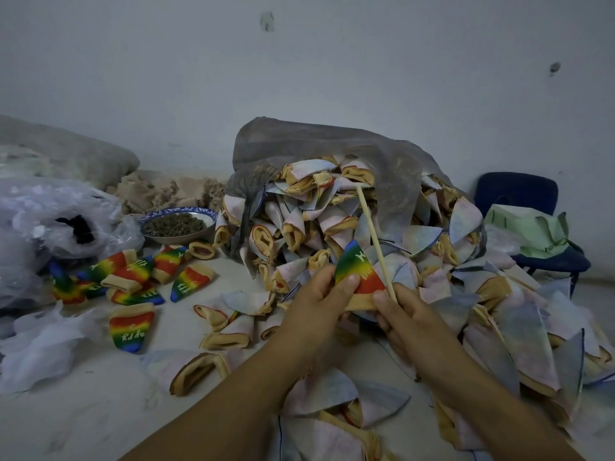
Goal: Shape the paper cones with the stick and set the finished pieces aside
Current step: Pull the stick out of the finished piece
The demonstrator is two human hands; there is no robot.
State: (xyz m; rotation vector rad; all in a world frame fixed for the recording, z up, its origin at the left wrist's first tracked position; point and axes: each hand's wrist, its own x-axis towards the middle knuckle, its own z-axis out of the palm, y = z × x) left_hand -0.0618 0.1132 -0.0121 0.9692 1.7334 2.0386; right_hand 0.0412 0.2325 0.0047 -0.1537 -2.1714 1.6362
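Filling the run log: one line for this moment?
left hand: holds rainbow-printed paper cone | right hand: grips thin wooden stick

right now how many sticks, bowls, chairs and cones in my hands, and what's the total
stick: 1
bowl: 1
chair: 1
held cone: 1
total: 4

A pale bluish-white wall (332,68) fills the upper half of the frame, with two dark smudges (267,21), top centre and upper right. The light is dim and flat. Pale floor (83,427) lower left; a dark blue chair (514,191) stands middle right
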